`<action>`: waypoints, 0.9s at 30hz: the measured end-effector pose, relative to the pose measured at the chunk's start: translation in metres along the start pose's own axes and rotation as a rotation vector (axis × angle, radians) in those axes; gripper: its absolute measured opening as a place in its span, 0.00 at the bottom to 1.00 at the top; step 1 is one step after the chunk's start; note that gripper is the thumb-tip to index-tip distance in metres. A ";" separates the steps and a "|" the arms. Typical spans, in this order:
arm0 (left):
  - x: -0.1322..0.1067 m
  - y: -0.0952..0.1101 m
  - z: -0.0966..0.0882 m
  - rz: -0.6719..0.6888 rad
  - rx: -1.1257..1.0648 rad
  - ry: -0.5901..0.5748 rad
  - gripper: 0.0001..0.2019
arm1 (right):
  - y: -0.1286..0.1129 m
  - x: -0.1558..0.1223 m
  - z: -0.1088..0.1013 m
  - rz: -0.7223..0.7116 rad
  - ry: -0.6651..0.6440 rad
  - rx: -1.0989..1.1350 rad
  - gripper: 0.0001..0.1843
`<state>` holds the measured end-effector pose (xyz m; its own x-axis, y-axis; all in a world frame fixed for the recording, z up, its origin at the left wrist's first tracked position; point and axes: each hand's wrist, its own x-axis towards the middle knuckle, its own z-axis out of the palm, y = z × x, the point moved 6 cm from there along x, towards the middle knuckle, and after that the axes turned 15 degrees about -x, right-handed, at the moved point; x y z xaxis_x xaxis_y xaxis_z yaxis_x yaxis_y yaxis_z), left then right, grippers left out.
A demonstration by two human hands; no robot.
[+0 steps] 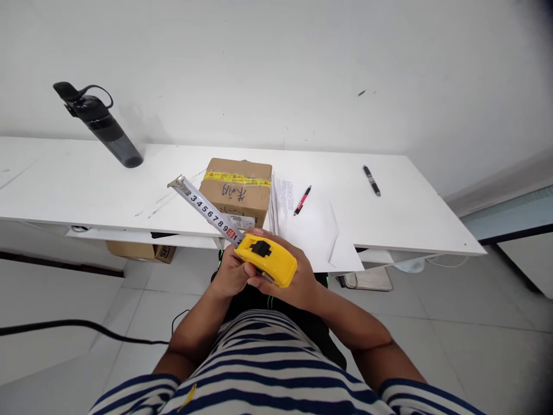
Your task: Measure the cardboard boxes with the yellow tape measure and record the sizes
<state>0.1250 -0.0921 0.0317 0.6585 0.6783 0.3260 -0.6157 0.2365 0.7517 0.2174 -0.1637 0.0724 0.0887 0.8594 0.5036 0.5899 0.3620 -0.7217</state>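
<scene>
A yellow tape measure (276,262) with a black button on top is held between my two hands, above the desk's front edge. Its metal blade sticks out toward the upper left, numbers facing up, the hooked end over the desk. My right hand (305,274) is wrapped round the yellow case. Pressed against the case's front, near where the blade comes out, my left hand (231,274) has its fingers curled; some are hidden. Just beyond the blade sits a taped cardboard box (242,199) with handwriting and yellow tape.
On the white desk (173,202), a dark water bottle (108,129) stands at the left. Right of the box lie paper sheets (311,230) with a red-and-black pen (302,200) on them. A black pen (371,180) lies farther right. Another carton (140,251) is below the desk.
</scene>
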 end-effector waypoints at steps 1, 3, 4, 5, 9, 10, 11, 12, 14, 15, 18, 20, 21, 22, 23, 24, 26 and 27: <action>0.000 0.001 0.000 0.020 0.031 0.001 0.32 | 0.000 0.000 -0.001 -0.007 0.005 0.002 0.38; 0.000 0.002 -0.002 0.057 0.082 0.007 0.32 | 0.000 -0.001 -0.002 -0.010 0.023 0.001 0.36; -0.001 0.002 -0.002 0.070 0.098 0.013 0.32 | 0.001 -0.002 -0.002 0.002 0.029 0.000 0.34; -0.001 0.001 -0.003 0.081 0.109 0.018 0.32 | 0.002 -0.002 -0.001 0.024 0.036 0.003 0.32; 0.001 0.006 -0.002 0.152 0.191 0.029 0.31 | 0.009 -0.004 0.000 0.121 0.059 0.089 0.27; 0.002 0.009 -0.001 0.179 0.222 0.015 0.30 | 0.011 -0.004 0.000 0.135 0.065 0.122 0.27; 0.003 0.012 0.001 0.204 0.254 -0.005 0.28 | 0.012 -0.004 0.000 0.150 0.070 0.150 0.28; 0.004 0.015 0.002 0.228 0.283 -0.028 0.26 | 0.013 -0.004 -0.001 0.166 0.068 0.171 0.29; 0.006 0.019 0.003 0.270 0.330 -0.063 0.25 | 0.015 -0.004 -0.002 0.199 0.055 0.201 0.30; 0.006 0.021 0.003 0.287 0.355 -0.075 0.25 | 0.016 -0.004 -0.002 0.219 0.043 0.217 0.30; 0.007 0.024 0.000 0.327 0.460 -0.109 0.25 | 0.019 -0.003 0.000 0.271 0.014 0.283 0.31; 0.007 0.029 -0.001 0.367 0.581 -0.120 0.25 | 0.020 -0.004 0.002 0.293 0.007 0.323 0.32; 0.006 0.032 -0.001 0.391 0.650 -0.121 0.25 | 0.020 -0.004 0.003 0.295 0.004 0.332 0.32; 0.006 0.035 -0.001 0.416 0.717 -0.120 0.25 | 0.019 -0.003 0.003 0.290 0.004 0.334 0.32; 0.005 0.039 0.000 0.437 0.781 -0.121 0.26 | 0.019 -0.003 0.003 0.275 0.002 0.330 0.32; 0.005 0.042 0.001 0.458 0.834 -0.125 0.26 | 0.017 -0.002 0.002 0.252 -0.005 0.323 0.32; 0.004 0.049 0.004 0.500 0.904 -0.117 0.27 | 0.014 0.002 -0.001 0.179 -0.019 0.297 0.32; 0.004 0.051 0.005 0.514 0.926 -0.096 0.26 | 0.012 0.004 -0.003 0.124 -0.024 0.277 0.32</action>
<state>0.0987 -0.0810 0.0745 0.4693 0.4789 0.7419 -0.2868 -0.7120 0.6409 0.2277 -0.1572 0.0673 0.1252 0.9104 0.3944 0.3341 0.3357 -0.8808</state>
